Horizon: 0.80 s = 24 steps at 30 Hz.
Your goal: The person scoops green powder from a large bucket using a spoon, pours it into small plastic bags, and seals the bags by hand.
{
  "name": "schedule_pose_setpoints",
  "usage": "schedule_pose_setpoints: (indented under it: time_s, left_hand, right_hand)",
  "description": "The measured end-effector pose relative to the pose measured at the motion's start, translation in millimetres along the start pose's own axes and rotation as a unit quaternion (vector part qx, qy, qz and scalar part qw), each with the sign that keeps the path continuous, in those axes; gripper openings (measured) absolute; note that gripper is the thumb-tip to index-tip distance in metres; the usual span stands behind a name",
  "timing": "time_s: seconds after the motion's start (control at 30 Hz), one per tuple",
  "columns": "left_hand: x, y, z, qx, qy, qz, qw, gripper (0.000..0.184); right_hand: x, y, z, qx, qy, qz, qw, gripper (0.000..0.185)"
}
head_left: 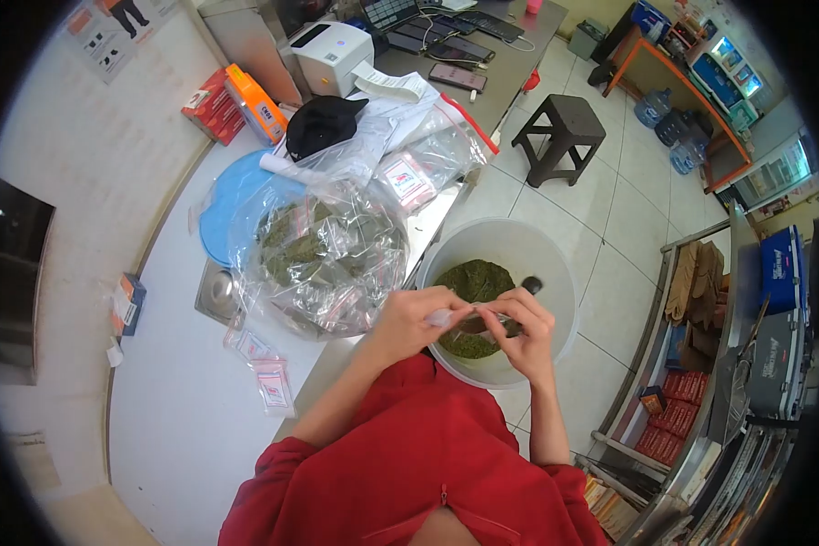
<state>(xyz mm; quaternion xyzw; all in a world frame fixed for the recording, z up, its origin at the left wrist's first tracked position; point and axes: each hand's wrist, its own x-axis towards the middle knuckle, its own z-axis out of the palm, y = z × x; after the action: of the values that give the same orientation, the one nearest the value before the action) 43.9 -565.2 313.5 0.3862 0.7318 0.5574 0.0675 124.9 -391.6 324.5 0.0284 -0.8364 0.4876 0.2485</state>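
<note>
My left hand (417,320) and my right hand (523,332) pinch the top edge of a small clear plastic bag (471,322) between thumbs and fingertips. Most of the bag is hidden by my fingers. Right below them stands a large whitish bucket (562,273), with dried green crushed herb (473,278) inside. A dark rounded object (531,286), perhaps a handle end, shows against the bucket's inner wall. Left of my hands, a big clear bag (373,227) on the table holds several small packets of the green herb.
Small printed zip bags (273,387) lie on the white table (182,428). Behind are a blue lid (232,214), a black cap (323,126) and a label printer (332,56). A dark stool (562,132) stands on the floor; a loaded shelf (664,382) is at right.
</note>
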Motion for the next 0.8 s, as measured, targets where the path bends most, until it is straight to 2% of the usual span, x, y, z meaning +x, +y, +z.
schedule_pose_setpoints:
  time_s: [0.07,0.13,0.2,0.27,0.3,0.33,0.37,0.4,0.47,0.5,0.53,0.57,0.6,0.63,0.7,0.73,0.8]
  left_hand:
    - [-2,-1,-14,0.040,-0.004,0.011,0.999,0.007]
    - [-1,7,-37,0.165,0.000,0.047,0.985,0.008]
    - [0,24,-73,0.240,0.134,0.090,0.957,0.010]
    - [-11,40,-118,0.345,0.222,0.005,0.912,0.024]
    - [-11,47,-126,0.347,0.221,0.005,0.911,0.024]
    - [-9,53,-132,0.384,0.227,-0.014,0.895,0.036]
    - [-9,55,-135,0.421,0.232,-0.034,0.876,0.048]
    - [-12,46,-131,0.423,0.231,-0.034,0.875,0.048]
    - [-20,9,-108,0.227,0.191,0.020,0.955,0.060]
    - [-24,3,-79,-0.021,0.203,-0.067,0.977,0.057]
    - [-27,0,-43,-0.269,0.202,-0.152,0.929,0.055]
    - [-28,-5,-17,-0.371,0.164,-0.173,0.897,0.050]
    - [-29,-7,4,-0.470,0.125,-0.194,0.852,0.046]
    - [-26,-6,19,-0.472,0.124,-0.200,0.850,0.046]
    - [-22,-6,39,-0.536,0.174,-0.219,0.797,0.037]
    - [-22,-9,42,-0.538,0.173,-0.226,0.793,0.037]
    - [-19,-14,45,-0.448,0.181,-0.247,0.840,0.025]
  right_hand:
    - [4,10,-4,-0.054,-0.051,-0.066,0.995,0.011]
    - [8,-1,5,-0.033,-0.034,-0.048,0.998,0.010]
    - [14,-7,2,-0.008,-0.017,-0.030,0.999,0.009]
    - [18,-5,-12,-0.019,0.035,0.061,0.997,0.007]
    - [16,0,-14,-0.002,0.054,0.066,0.996,0.004]
    - [13,2,-13,0.001,0.054,0.065,0.996,0.004]
    - [7,3,-13,-0.013,0.019,0.067,0.998,0.007]
    - [1,5,-11,-0.027,-0.016,0.068,0.997,0.011]
    - [-4,-5,7,0.007,-0.015,0.084,0.996,0.017]
    - [-4,-19,15,0.050,-0.029,0.121,0.991,0.015]
    - [-5,-29,23,0.091,-0.042,0.159,0.982,0.013]
    - [-6,-31,32,0.091,-0.041,0.164,0.981,0.013]
    - [-7,-30,41,0.091,0.002,0.162,0.983,0.012]
    - [-10,-26,46,0.091,0.044,0.161,0.982,0.011]
    - [-16,-9,43,0.091,0.049,0.182,0.978,0.013]
    - [-17,-4,37,0.094,0.054,0.193,0.975,0.015]
    - [-19,0,26,0.080,0.038,0.218,0.972,0.017]
